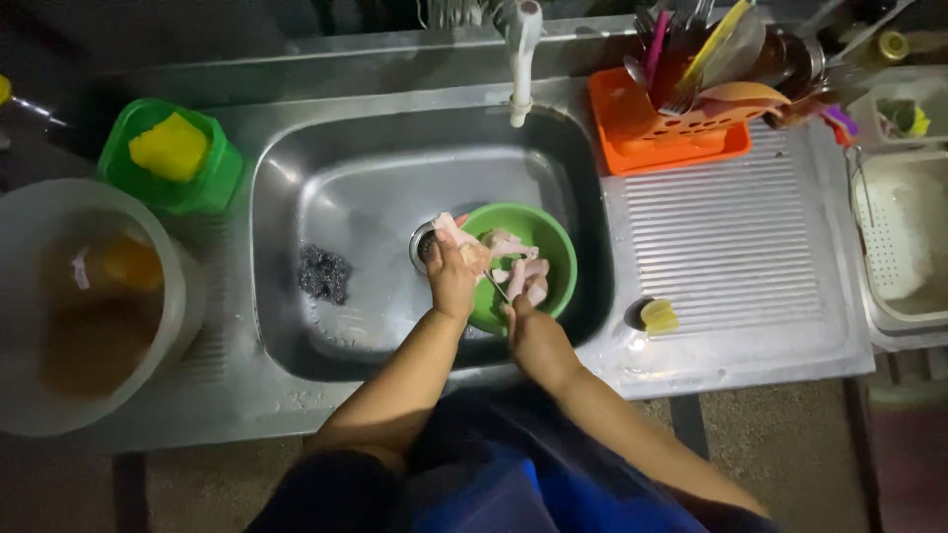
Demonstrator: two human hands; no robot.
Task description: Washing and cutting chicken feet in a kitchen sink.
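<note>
A green bowl (546, 247) with several pale raw meat pieces (526, 273) sits in the steel sink (336, 197), beside the drain. My left hand (452, 279) holds one pale meat piece (449, 233) up over the bowl's left rim. My right hand (525, 326) is at the bowl's near edge, closed on a thin metal blade, likely a knife (496, 285), that points toward the held piece.
A white tap (521, 59) hangs over the sink's back. A dark scrubber (324, 273) lies on the sink floor. Left: a green tub with a yellow sponge (172, 148) and a large bucket (94, 296). Right: an orange cutlery rack (671, 118), a lemon half (659, 316), white baskets (904, 237).
</note>
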